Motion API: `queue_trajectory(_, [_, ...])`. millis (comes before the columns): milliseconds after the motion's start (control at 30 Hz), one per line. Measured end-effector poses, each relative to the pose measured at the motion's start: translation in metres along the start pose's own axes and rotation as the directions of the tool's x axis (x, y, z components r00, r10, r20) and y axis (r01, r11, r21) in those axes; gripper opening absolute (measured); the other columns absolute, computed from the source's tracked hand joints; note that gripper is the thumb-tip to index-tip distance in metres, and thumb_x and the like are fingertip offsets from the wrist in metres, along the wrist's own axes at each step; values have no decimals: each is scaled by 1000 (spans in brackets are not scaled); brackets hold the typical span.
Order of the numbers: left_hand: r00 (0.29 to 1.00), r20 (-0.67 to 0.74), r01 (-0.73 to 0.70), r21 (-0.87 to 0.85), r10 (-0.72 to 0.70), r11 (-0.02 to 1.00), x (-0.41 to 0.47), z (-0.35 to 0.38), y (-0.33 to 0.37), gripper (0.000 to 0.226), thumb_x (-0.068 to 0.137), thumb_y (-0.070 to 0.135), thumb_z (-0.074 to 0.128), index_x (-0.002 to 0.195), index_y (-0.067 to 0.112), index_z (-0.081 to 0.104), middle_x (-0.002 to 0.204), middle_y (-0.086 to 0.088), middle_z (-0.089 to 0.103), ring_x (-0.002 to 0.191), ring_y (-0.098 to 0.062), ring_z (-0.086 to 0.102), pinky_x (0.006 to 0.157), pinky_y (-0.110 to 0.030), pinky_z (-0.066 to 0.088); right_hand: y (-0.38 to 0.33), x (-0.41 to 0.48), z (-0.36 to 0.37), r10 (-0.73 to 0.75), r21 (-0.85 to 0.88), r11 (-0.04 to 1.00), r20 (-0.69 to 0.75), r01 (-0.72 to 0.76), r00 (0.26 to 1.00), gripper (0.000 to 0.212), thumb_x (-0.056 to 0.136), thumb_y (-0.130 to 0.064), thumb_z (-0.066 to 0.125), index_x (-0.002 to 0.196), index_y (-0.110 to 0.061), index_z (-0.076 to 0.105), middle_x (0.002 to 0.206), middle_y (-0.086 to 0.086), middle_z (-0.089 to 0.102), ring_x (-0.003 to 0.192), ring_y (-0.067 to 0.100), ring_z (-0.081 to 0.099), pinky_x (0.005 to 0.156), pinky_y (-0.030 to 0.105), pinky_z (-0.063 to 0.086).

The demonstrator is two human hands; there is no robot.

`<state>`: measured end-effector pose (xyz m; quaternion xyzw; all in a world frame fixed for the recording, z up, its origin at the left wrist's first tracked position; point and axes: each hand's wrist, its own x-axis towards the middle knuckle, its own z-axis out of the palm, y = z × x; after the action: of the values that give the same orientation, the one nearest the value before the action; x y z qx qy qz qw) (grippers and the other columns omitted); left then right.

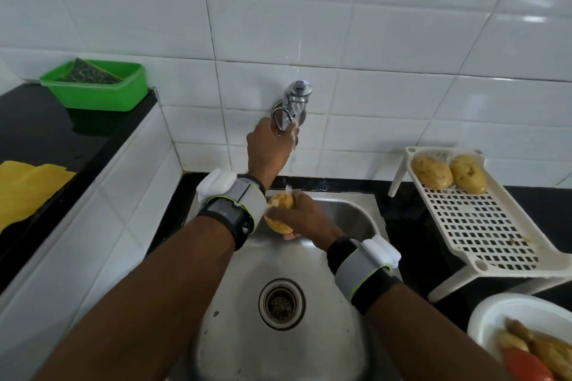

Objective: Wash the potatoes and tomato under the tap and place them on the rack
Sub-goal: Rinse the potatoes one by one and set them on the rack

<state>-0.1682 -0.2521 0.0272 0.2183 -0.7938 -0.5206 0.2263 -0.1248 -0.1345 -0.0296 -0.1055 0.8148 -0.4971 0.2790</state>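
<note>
Fingers [276, 130] of left hand [267, 148] grip tap [297, 95]; right hand [305, 217] fingers clasp potato [279, 227]; rack [483, 226] flanks sink [309, 272].

A single head-worn wide-angle view looks forward and steeply down from close above the sink [278, 263]. It faces the tiled wall [371, 40] and tap [297, 94], with the rack [483, 219] towards the right edge.

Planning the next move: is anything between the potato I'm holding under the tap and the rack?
Nothing visible does. Between the potato in the right hand and the rack lie only the sink edge and black counter.
</note>
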Motion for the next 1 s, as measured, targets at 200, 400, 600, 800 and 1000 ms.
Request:
queue_trajectory(200, [952,225,193,86,-207,977,-46,-14,-52,27,94,41,51,101,17,60,104,-7,68,95,-24,65,88,-46,55,16,3,8,-24,46,998,-124,30,992,46,83,-33,73,117,-12,50,105,5,62,90,19,64,53,25,53])
queue_trajectory(400, [767,538,564,-302,-351,769,-98,-7,-82,29,102,32,43,124,16,52,117,-11,63,106,-25,62,81,-40,55,25,-7,23,-170,53,982,-163,181,972,21,95,-22,46,111,-16,58,97,-3,67,89,9,64,75,22,52])
queue_trajectory(600, [760,480,615,-315,-438,723,-97,3,-81,39,98,39,46,114,5,57,103,-19,70,91,-29,68,61,-36,58,43,-8,31,-232,132,955,-218,264,948,29,103,-31,35,108,-26,63,107,-4,66,102,12,64,93,40,54])
queue_trajectory(800, [779,478,575,-288,-406,765,-96,5,-77,52,96,52,39,109,5,60,78,-15,64,56,-20,60,41,-25,40,23,19,10,37,232,973,-146,-2,989,37,103,-30,34,85,-12,61,91,18,67,76,28,64,53,30,51])
queue_trajectory(1000, [800,379,595,-398,-465,699,-84,2,-72,36,98,42,41,94,15,65,82,-10,69,72,-23,65,55,-29,49,14,32,23,9,201,979,-202,33,979,37,103,-36,34,108,-10,59,106,13,65,98,27,62,82,41,54])
